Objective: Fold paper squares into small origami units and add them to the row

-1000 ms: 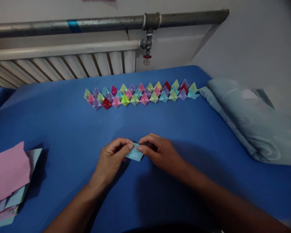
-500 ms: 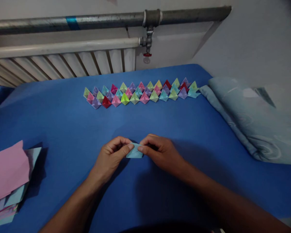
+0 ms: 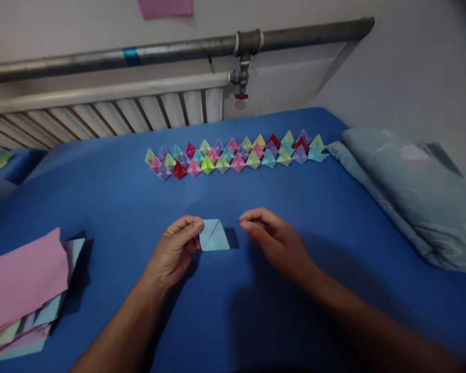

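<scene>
A small light-blue folded paper (image 3: 214, 235) with a diagonal crease is pinched at its left edge between the thumb and fingers of my left hand (image 3: 179, 247). To the right of the paper, apart from it, my right hand (image 3: 274, 238) has its thumb and index fingertips close together, with a small gap and nothing visible between them. Beyond both hands, several folded paper pieces (image 3: 222, 163) in pink, green, blue, purple, yellow and red stand in staggered rows on the blue surface (image 3: 116, 207).
At the left lies a stack of coloured paper sheets (image 3: 27, 280), pink on top. A folded light-blue blanket (image 3: 404, 191) rests at the right. Along the back wall run a radiator (image 3: 140, 111) and a metal pipe (image 3: 186, 50) with a red-handled valve (image 3: 241, 96).
My right hand has let go of the blue paper and moved right. The paper now shows a larger, diamond-like face in my left hand. The view has shifted slightly up and left.
</scene>
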The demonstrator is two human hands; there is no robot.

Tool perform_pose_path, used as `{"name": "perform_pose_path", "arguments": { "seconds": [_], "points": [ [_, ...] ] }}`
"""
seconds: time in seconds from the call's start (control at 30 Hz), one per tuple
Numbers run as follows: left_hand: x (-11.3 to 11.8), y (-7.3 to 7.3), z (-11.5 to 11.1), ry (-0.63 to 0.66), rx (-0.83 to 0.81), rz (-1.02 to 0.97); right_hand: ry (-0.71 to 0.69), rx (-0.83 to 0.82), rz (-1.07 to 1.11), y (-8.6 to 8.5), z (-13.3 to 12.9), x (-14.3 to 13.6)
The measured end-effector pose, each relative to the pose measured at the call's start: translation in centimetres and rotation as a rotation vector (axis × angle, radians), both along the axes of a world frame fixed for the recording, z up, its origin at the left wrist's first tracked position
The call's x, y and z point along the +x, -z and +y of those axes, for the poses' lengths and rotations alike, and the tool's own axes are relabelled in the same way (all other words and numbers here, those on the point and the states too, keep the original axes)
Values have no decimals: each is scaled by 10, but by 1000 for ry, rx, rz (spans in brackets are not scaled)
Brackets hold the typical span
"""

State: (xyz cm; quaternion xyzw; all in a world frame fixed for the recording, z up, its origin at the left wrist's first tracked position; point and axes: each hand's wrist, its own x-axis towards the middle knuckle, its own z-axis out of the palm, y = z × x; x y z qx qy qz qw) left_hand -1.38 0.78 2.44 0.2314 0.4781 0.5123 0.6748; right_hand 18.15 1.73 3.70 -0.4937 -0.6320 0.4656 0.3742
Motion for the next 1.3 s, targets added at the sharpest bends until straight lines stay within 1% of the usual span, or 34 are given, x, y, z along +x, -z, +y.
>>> {"name": "perform_pose_path", "arguments": {
  "seconds": [0.03,0.07,0.13,0.17,0.23,0.33,0.43,0.53,0.63,0.7,0.83,0.97,1.13,1.3],
  "points": [
    [-1,-1,2,-2,-17,-115,16,44,-5,-1,-1,1],
    [-1,-3,3,0,-19,-222,0,97,-9,-2,-2,1],
    [-2,-8,3,-14,6,-373,-71,213,-17,-1,-5,0],
    [-3,-10,2,-28,27,-411,-117,259,-16,0,-5,-1],
    [-4,-13,1,-59,71,-429,-164,311,-12,1,-6,-2],
    [-4,-12,-1,-73,96,-407,-155,335,-1,1,-9,-4],
    [-2,-7,0,-87,104,-383,-155,320,36,-1,-16,-8],
    [3,0,0,-133,80,-350,-166,211,90,2,-24,-15],
    [12,2,-3,-174,45,-287,-118,70,145,7,-28,-21],
    [19,1,-7,-172,49,-243,-83,28,152,7,-27,-23],
    [28,-1,-14,-135,83,-156,-40,71,118,3,-24,-21],
    [29,1,-16,-63,111,-36,-18,95,85,1,-21,-17],
    [24,2,-11,36,123,58,-21,21,48,1,-16,-13],
    [16,2,-9,162,97,143,-90,-99,25,-1,-10,-10]
  ]
}}
